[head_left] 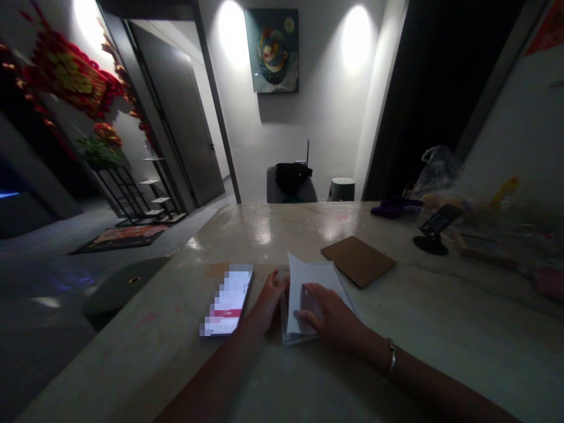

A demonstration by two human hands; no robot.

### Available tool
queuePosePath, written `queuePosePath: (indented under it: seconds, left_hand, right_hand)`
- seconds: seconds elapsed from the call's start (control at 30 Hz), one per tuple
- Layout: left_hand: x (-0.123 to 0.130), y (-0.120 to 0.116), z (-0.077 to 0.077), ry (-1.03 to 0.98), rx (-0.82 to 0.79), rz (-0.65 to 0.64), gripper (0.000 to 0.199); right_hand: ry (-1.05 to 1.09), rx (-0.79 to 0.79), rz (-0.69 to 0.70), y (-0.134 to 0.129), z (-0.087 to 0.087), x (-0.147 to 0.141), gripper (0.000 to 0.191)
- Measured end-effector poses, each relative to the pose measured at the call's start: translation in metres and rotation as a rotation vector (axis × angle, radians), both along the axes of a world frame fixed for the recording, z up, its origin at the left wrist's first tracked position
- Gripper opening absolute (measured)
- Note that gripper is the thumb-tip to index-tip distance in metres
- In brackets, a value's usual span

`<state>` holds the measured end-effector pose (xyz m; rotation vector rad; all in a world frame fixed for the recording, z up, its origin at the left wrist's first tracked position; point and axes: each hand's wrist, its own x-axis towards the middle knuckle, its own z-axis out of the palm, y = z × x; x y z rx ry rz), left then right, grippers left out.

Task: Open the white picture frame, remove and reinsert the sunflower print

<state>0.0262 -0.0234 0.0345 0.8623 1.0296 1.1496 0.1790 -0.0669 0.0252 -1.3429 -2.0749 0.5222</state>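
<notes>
Two hands are working at a stack of white paper lying on a pale polished tabletop, its long axis pointing away from the person. The half-curled right hand is resting on top, the half-closed left hand is pressing its left edge; any grip is hidden. A smartphone is lying just left, a brown square board just beyond.

The left hand stands on its edge, fingers curled inward, and the right hand lies just beside it, palm down, fingers pointing left. The left forearm and right forearm angle inward across the worktop from its near edge.
</notes>
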Motion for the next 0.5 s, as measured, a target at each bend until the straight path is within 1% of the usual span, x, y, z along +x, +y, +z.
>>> queuePosePath:
  seconds: [0.07, 0.1, 0.17, 0.23, 0.27, 0.33, 0.4, 0.5]
  left_hand:
    - [0.004, -0.001, -0.003, 0.104, -0.018, 0.087, 0.085]
    - [0.004, 0.000, -0.006, 0.139, -0.016, 0.091, 0.092]
    - [0.004, 0.003, -0.014, 0.164, 0.019, 0.056, 0.096]
    - [0.001, 0.008, -0.022, 0.154, 0.079, 0.025, 0.093]
    - [0.000, 0.011, -0.025, 0.184, 0.112, 0.048, 0.092]
    - [-0.001, 0.014, -0.031, 0.305, 0.150, 0.095, 0.086]
    - [-0.001, 0.016, -0.036, 0.416, 0.223, 0.101, 0.076]
    - [-0.001, 0.015, -0.043, 0.480, 0.362, 0.101, 0.066]
  right_hand:
    - [0.039, -0.055, -0.010, 0.000, 0.002, -0.003, 0.056]
    - [0.059, -0.085, -0.010, 0.001, 0.003, -0.004, 0.058]
    - [0.113, -0.140, -0.013, 0.002, 0.002, -0.007, 0.061]
    - [0.193, -0.186, -0.009, 0.004, 0.002, -0.008, 0.063]
    - [0.238, -0.208, -0.004, 0.005, 0.002, -0.009, 0.065]
    - [0.321, -0.257, -0.004, 0.006, 0.004, -0.009, 0.068]
    - [0.373, -0.316, -0.021, 0.006, 0.007, -0.009, 0.073]
    - [0.431, -0.383, -0.035, 0.007, 0.010, -0.009, 0.079]
